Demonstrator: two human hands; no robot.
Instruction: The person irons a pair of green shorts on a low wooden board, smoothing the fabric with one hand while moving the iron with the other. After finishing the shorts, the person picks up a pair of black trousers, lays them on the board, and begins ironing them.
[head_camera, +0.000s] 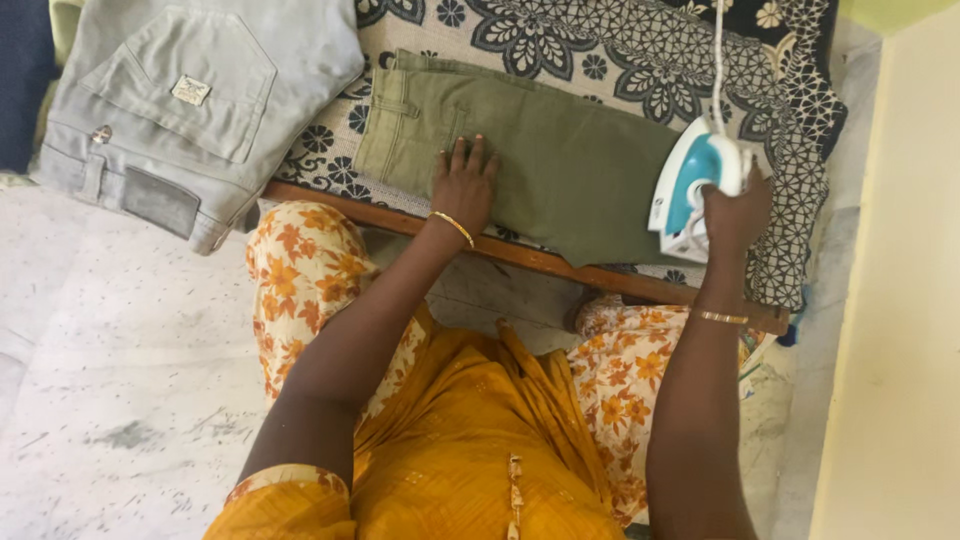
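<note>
Left hand (463, 185) flat, fingers spread, pressing green trousers (560, 170). Right hand (735, 212) fisted on iron (690, 185) handle, apparently touching cloth just beyond it.

We count two folded trousers, one olive (560, 170) and one grey (190, 100), one blue-white iron (690, 185), one patterned cloth (620, 60), two bangles, one per wrist (453, 227)

One small label (190, 90): a pale, near-square patch with a darker middle, sewn on the back pocket of the grey jeans (160, 110), top left. No packages, signs or screens.
</note>
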